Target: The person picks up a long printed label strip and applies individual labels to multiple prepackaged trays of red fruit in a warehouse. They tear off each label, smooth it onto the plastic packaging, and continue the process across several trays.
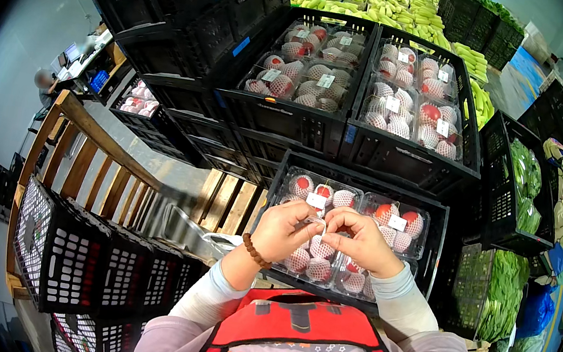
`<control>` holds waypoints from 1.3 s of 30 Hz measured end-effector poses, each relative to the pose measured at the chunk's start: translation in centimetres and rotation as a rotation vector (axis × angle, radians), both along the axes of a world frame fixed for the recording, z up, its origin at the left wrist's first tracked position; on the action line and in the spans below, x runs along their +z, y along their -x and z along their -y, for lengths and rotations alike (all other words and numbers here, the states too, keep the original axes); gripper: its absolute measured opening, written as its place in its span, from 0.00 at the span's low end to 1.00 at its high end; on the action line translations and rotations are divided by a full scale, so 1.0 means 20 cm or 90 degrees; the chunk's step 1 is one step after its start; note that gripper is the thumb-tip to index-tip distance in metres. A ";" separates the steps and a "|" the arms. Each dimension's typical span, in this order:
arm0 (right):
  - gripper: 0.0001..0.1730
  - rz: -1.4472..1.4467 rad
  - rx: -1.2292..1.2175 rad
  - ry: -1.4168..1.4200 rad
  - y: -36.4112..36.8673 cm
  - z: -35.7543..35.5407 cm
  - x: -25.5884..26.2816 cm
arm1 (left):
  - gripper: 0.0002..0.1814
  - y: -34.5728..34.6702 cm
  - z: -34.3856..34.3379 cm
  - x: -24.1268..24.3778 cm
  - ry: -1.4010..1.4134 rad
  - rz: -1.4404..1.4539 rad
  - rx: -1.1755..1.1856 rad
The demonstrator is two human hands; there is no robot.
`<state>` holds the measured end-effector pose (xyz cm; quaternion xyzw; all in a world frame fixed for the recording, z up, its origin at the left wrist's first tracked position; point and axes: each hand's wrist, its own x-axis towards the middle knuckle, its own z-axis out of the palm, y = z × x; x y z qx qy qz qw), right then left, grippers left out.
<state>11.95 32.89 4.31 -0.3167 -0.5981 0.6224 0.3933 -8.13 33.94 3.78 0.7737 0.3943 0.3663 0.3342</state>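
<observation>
My left hand (282,230), with a brown bead bracelet at the wrist, pinches a small white strip (324,229) between thumb and fingers. From the other side, my right hand (361,239) grips the same strip; whether it is a label or its backing cannot be made out. Both hands are above a black plastic crate (440,236) that holds several clear plastic clamshell boxes. Round red fruits (318,269) in white foam nets fill them. White labels lie on the back-left box (316,200) and the back-right box (397,223). My hands partly hide the front boxes.
Behind stand two black crates (290,115) of labelled fruit boxes, beside tall stacked crates (190,17). Leafy greens fill a crate (523,183) at right. Perforated black crates (75,260) and a wooden pallet (96,150) are at left. A person (45,89) sits far left.
</observation>
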 end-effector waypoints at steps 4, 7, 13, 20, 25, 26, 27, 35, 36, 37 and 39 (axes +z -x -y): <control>0.05 -0.045 0.001 0.037 0.01 -0.01 -0.04 | 0.07 -0.01 0.02 -0.01 0.083 0.022 0.024; 0.07 -0.071 -0.021 0.062 0.01 -0.01 -0.07 | 0.06 -0.01 0.03 -0.01 0.154 0.081 0.035; 0.09 -0.019 -0.025 0.076 0.02 -0.03 -0.08 | 0.09 -0.02 0.01 -0.03 0.143 0.118 0.055; 0.08 0.018 0.034 0.069 0.02 -0.07 -0.13 | 0.10 0.01 0.02 -0.04 0.269 0.156 -0.010; 0.07 0.015 0.098 0.177 0.04 -0.07 -0.11 | 0.09 0.04 0.02 -0.09 0.378 0.249 -0.103; 0.08 0.010 0.122 0.190 0.05 -0.08 -0.12 | 0.09 0.07 0.01 -0.13 0.395 0.251 -0.121; 0.08 0.010 0.138 0.204 0.04 -0.07 -0.12 | 0.08 0.07 0.00 -0.16 0.422 0.268 -0.136; 0.11 -0.041 0.276 0.334 0.07 -0.12 -0.15 | 0.08 0.14 -0.03 -0.13 0.541 0.319 -0.201; 0.11 -0.013 0.284 0.334 0.05 -0.14 -0.14 | 0.08 0.14 -0.04 -0.08 0.531 0.298 -0.208; 0.11 0.015 0.292 0.334 0.03 -0.16 -0.13 | 0.07 0.13 -0.06 -0.05 0.520 0.277 -0.215; 0.11 0.047 0.317 0.320 0.00 -0.22 -0.12 | 0.07 0.10 -0.09 -0.07 0.521 0.303 -0.229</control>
